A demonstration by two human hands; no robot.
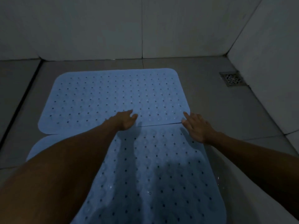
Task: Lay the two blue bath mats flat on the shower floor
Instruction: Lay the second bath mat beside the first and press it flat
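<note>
— Two blue bath mats on the shower floor (218, 110): the far mat (113, 94) lies flat near the back wall (97, 29), the near mat (153, 175) runs toward the camera, and their edges meet at a seam (161, 124).

— And the hands?

— Both are over that seam. The left hand (125, 120) hovers at or just above it, fingers loosely extended, gripping nothing. The right hand (198, 126) is spread wide at the near mat's right corner; in this dim light I cannot tell whether it presses down.

— What could go wrong?

— My guess: the seam. The far mat's edge seems to ride over the near one, so pressing unevenly could leave a raised lip. A nudge could also slide the near mat askew. The drain (232, 78) sits well apart, uncovered.
</note>
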